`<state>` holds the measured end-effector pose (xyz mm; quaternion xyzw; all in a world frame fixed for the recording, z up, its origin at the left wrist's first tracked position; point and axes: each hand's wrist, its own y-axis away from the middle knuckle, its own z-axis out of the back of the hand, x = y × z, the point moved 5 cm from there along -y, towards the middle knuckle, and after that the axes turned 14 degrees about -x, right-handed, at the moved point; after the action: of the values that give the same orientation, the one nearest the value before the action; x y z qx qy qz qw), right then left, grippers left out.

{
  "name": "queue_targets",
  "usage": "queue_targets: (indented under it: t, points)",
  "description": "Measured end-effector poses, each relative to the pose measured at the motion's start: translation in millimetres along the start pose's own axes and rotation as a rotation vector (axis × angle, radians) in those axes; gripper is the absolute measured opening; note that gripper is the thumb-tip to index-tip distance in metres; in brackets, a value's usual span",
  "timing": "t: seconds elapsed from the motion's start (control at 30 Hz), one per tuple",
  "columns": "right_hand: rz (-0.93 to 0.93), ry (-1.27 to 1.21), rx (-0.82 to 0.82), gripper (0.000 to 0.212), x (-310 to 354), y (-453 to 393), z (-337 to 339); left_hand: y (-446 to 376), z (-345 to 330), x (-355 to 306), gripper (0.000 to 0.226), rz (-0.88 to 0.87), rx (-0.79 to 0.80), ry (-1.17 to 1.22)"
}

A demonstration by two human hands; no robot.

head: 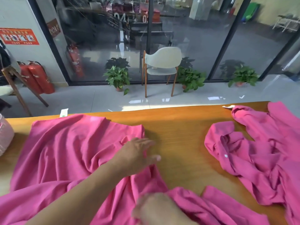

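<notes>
1. My left hand (136, 154) lies palm down with the fingers straight and slightly spread. It grips nothing and rests flat on the right edge of the pink garment (73, 153), with the thumb pointing out over the bare wood.
2. My right hand (155, 208) is at the bottom edge of the view, over the lower folds of the same garment. It is too blurred for me to tell how its fingers lie or whether it holds any cloth.
3. The pink garment is spread across the left half of the wooden table (178, 132), wrinkled. Its near part runs off the bottom of the view and a bunched section trails to the right, past my right hand.
4. A second pink garment (263, 159) lies crumpled on the right side of the table, well apart from my left hand, with bare wood between the two. I can see a small white button (226, 155) on it.
5. At the far left edge of the table I see part of a pale pink object (4, 137), just beside the spread garment.
6. Beyond the table a white chair (162, 62) with wooden legs stands on the tiled floor before a glass wall. Potted plants (117, 77) stand on either side of it, and red fire extinguishers (37, 77) lean against the wall on the left.
</notes>
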<state>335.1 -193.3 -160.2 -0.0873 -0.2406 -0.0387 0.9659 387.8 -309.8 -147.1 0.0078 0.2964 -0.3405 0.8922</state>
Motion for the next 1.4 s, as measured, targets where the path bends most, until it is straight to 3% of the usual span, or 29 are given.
queue_targets:
  t: [0.03, 0.1, 0.17, 0.23, 0.3, 0.37, 0.43, 0.5, 0.57, 0.6, 0.67, 0.73, 0.8, 0.83, 0.9, 0.97, 1.0, 1.03, 1.07, 1.13, 1.2, 1.23, 1.33, 1.4]
  points:
    - [-0.008, -0.018, 0.021, 0.072, 1.8, 4.4, 1.1, 7.1, -9.4, 6.0, 0.073, 0.024, 0.15, -0.079]
    - [0.055, -0.043, 0.008, 0.051, -0.5, 10.9, 14.0, 23.7, -20.0, 15.9, 0.065, -0.009, 0.278, -0.185]
    - [0.023, -0.12, -0.02, 0.03, -9.2, 12.9, 37.2, 32.9, -19.9, 19.4, 0.041, -0.023, 0.256, -0.149]
    - [-0.149, -0.027, -0.073, 0.033, -40.9, 4.6, 54.4, 36.7, -9.9, 19.7, 0.032, 0.023, 0.205, -0.117]
    - [-0.344, 0.193, 0.134, 0.058, -71.6, -0.6, 58.2, 37.0, 1.9, 20.7, 0.032, 0.067, 0.165, -0.163]
    - [-0.396, 0.192, 0.318, 0.065, -82.9, -3.0, 55.6, 38.2, 10.0, 18.4, 0.052, 0.102, 0.185, -0.195]
    - [-0.38, 0.084, 0.427, 0.053, -75.7, -0.9, 54.7, 43.0, 15.8, 15.9, 0.065, 0.12, 0.282, -0.255]
    - [-0.327, 0.08, 0.559, 0.033, -66.6, 7.9, 53.3, 47.2, 21.9, 9.4, 0.045, 0.065, 0.366, -0.345]
    - [-0.296, 0.118, 0.586, 0.021, -61.7, 13.4, 57.2, 48.8, 29.5, 1.1, 0.023, 0.005, 0.37, -0.366]
    - [-0.28, 0.122, 0.52, 0.022, -60.7, 12.2, 63.2, 46.5, 36.5, -3.3, 0.019, -0.015, 0.309, -0.318]
    - [-0.227, 0.073, 0.253, 0.024, -58.6, 3.5, 83.0, 36.9, 61.2, -11.5, 0.02, -0.055, 0.017, -0.141]
    - [-0.113, -0.1, -0.168, 0.038, -45.5, -4.1, 119.9, 30.6, 95.4, -17.3, 0.019, -0.065, -0.342, 0.004]
    - [0.082, -0.093, -0.609, 0.047, -23.6, -0.9, 161.4, 29.3, 119.3, -20.5, 0.018, -0.031, -0.61, 0.037]
    - [0.17, -0.052, -0.687, 0.045, -11.2, 1.5, 172.2, 29.0, 125.8, -20.8, 0.018, 0.004, -0.69, 0.042]
    - [0.278, -0.037, -0.539, 0.035, 5.2, 2.0, 161.8, 28.6, 128.5, -16.6, 0.02, 0.081, -0.731, 0.042]
    - [0.193, -0.119, -0.271, 0.023, 6.1, 0.3, 137.9, 29.6, 123.1, -7.5, 0.022, 0.112, -0.704, 0.029]
    - [0.107, -0.186, -0.245, 0.019, -2.2, -1.7, 130.1, 31.3, 120.5, -2.5, 0.023, 0.128, -0.698, 0.034]
    - [-0.002, -0.227, -0.241, 0.023, -14.3, -5.6, 124.9, 33.3, 119.4, 1.7, 0.024, 0.148, -0.704, 0.047]
    - [-0.112, -0.22, -0.186, 0.042, -27.1, -10.0, 118.7, 35.5, 119.5, 5.6, 0.027, 0.168, -0.72, 0.061]
    - [-0.275, -0.148, 0.092, 0.08, -56.2, -13.6, 96.8, 38.1, 121.8, 11.4, 0.03, 0.213, -0.752, 0.084]
    - [-0.352, -0.164, 0.366, 0.073, -73.2, -7.3, 79.4, 39.2, 128.3, 15.4, 0.03, 0.246, -0.786, 0.094]
    - [-0.393, -0.187, 0.424, 0.065, -82.3, -3.5, 75.5, 39.6, 132.2, 18.1, 0.03, 0.261, -0.798, 0.09]
    - [-0.487, -0.35, 0.427, 0.037, -88.4, -1.6, 88.7, 40.4, 141.0, 28.8, 0.031, 0.324, -0.792, 0.018]
    - [-0.497, -0.487, 0.23, 0.033, -84.4, -14.4, 111.9, 38.9, 142.1, 36.4, 0.036, 0.336, -0.717, -0.131]
